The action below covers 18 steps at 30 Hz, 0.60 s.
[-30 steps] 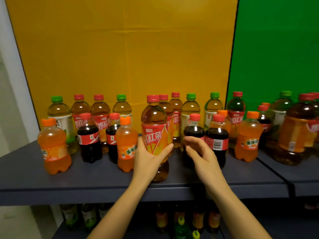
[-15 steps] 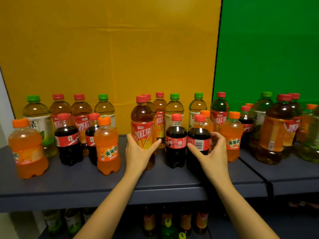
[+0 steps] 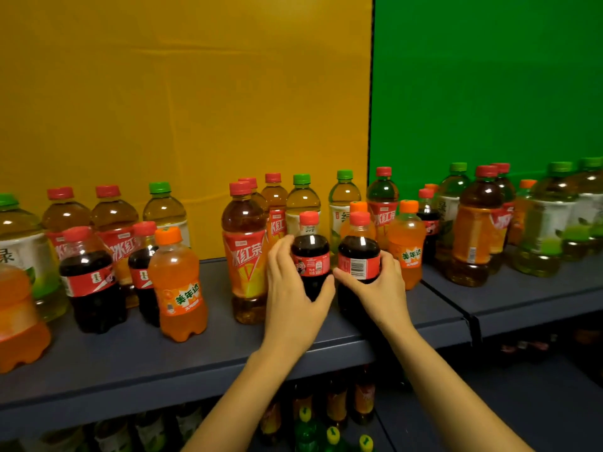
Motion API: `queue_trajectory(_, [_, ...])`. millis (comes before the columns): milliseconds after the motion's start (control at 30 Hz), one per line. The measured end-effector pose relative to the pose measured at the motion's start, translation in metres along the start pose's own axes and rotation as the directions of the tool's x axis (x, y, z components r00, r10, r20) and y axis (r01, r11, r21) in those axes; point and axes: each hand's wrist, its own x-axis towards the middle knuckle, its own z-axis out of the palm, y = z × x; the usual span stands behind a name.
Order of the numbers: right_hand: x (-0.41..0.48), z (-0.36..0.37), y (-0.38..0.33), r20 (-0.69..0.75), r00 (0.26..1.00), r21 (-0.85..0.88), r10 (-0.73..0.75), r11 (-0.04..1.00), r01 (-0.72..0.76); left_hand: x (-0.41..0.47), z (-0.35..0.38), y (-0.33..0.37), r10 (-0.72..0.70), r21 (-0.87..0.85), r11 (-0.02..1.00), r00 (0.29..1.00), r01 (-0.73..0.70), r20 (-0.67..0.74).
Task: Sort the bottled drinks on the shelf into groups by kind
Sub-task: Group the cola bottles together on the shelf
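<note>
Hands grip 2 colas on shelf (image 3: 195,363)

Left hand (image 3: 290,295) curls round the left cola bottle (image 3: 311,252), clamped at its red label. Right hand (image 3: 381,291) wraps the right cola bottle (image 3: 359,256) the same way. Both bottles stand upright mid-shelf, just beside each other. An iced tea bottle (image 3: 244,259) stands just left of the left hand; an orange soda bottle (image 3: 408,246) stands just right of the right hand.

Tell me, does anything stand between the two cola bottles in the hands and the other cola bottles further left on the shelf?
Yes. The iced red tea bottle stands right beside the left hand, and an orange soda bottle stands further left, just before the other colas.
</note>
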Motion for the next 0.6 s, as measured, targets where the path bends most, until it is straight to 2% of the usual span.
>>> queue_trajectory(167, [-0.006, -0.02, 0.001, 0.015, 0.998, 0.175, 0.069, 0.982, -0.07, 0.016, 0.023, -0.012, -0.249, -0.087, 0.963, 0.966, 0.255, 0.068])
queue_trajectory(333, [-0.024, -0.044, -0.004, 0.002, 0.985, 0.329, 0.171, 0.93, -0.162, 0.027, 0.038, -0.026, -0.45, -0.283, 0.834, 0.881, 0.473, 0.147])
queue_trajectory(400, [-0.029, -0.052, -0.003, -0.027, 0.979, 0.34, 0.204, 0.922, -0.183, 0.029, 0.035, -0.029, -0.456, -0.308, 0.823, 0.878, 0.478, 0.145])
queue_trajectory(467, [-0.043, -0.079, -0.001, -0.107, 0.97, 0.315, 0.218, 0.933, -0.175, 0.024, 0.049, -0.016, -0.383, -0.325, 0.847, 0.907, 0.421, 0.176])
queue_trajectory(533, [-0.047, -0.089, -0.001, -0.103, 0.968, 0.328, 0.227, 0.927, -0.182, 0.019, 0.046, -0.009, -0.333, -0.338, 0.868, 0.932, 0.363, 0.145])
queue_trajectory(600, [-0.053, -0.122, 0.007, -0.161, 0.965, 0.3, 0.206, 0.942, -0.151, 0.013, 0.059, 0.013, -0.292, -0.398, 0.85, 0.937, 0.346, 0.191])
